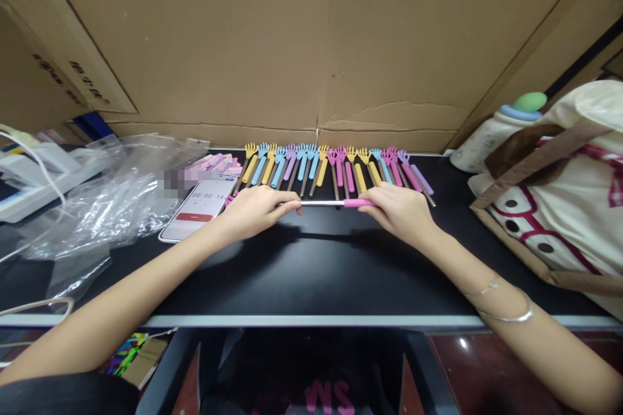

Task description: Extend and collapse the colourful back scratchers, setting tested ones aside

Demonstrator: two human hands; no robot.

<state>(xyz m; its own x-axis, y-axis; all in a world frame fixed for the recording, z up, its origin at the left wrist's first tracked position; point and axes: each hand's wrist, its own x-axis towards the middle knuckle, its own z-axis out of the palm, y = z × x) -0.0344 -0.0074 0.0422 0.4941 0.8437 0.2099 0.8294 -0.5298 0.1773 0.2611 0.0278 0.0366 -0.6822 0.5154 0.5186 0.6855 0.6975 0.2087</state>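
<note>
Both hands of a person meet on a slim silver metal rod with a bright pink sleeve, held level above a matte black surface. The left hand is closed on the bare metal end, thumb along it; the right hand is clamped on the pink end (its tip is hidden by the fingers). Just behind lies a row of small claw-headed plastic scratchers in yellow, blue, purple and pink, heads pointing away. Beside the left forearm, a white-rimmed phone shows a timer at 00:00:14, near crumpled clear plastic bags. On the right, a cream fabric bag with brown trim stands near a white bottle. Brown cardboard rises behind everything.
</note>
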